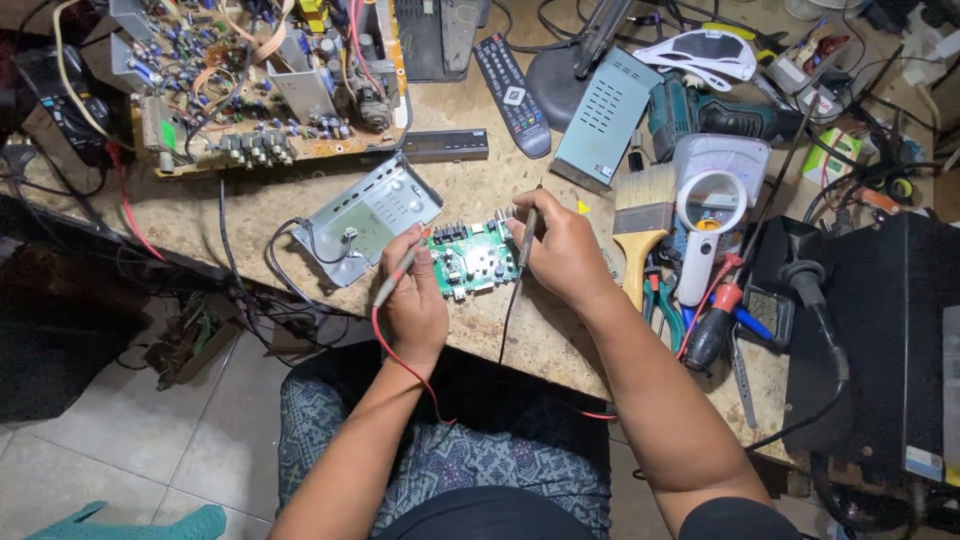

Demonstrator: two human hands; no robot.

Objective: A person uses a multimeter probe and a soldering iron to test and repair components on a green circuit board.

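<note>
At the far left we see a large brown circuit board (265, 85) crowded with components, lying at the back of the workbench (480, 190). Nearer to us, a grey metal panel (368, 217) rests on the bench, just beside our left hand. Our left hand (412, 295) is closed in a pen grip around a red test probe (400, 268), whose tip points up toward the near-left corner of the small green circuit board (473, 258); its red lead trails down over the wrist. That green board lies flat near the front edge of the bench, between our 2 hands. Our right hand (563, 250) pinches a black test probe (526, 232) between thumb and fingers, the hand resting against the right edge of the board, the black lead hanging off the bench. Behind it lie a black remote control (511, 92) and a grey vented box (607, 115). Further right we see a paintbrush (642, 215) with a wooden handle, then a white magnifier (707, 225), and, at the far right, a black case (885, 330).
</note>
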